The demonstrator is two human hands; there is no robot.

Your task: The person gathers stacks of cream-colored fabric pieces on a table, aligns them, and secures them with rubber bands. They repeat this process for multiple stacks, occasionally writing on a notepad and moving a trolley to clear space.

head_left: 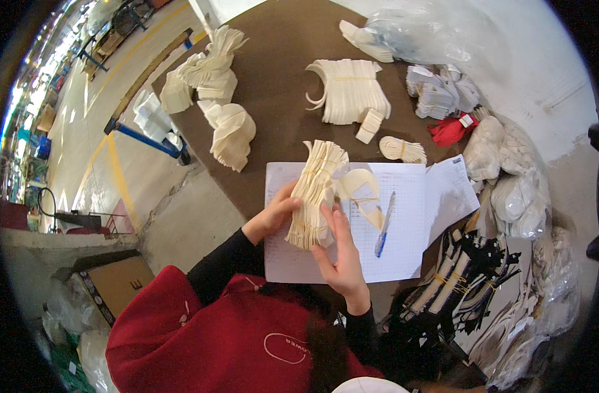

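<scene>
A bundle of cream fabric pieces [310, 196], tied with a rubber band, is held upright over an open notebook [404, 252]. My left hand [273, 215] grips its left side, some fingers hidden behind it. On the bundle's right side rest the fingertips of my right hand [342, 259], its thumb at the lower edge. Just right of the bundle, a curved cream piece with a rubber band [362, 185] lies on the page. A blue-and-clear pen [386, 226] rests on the lined paper.
More cream bundles [352, 92] and loose stacks [231, 134] lie on the brown table [280, 46]. Grey bundles [440, 92], a red bundle [451, 130] and plastic bags [519, 196] line the right side. Black-and-cream strips [453, 275] sit at the near right; a cardboard box [119, 285] stands lower left.
</scene>
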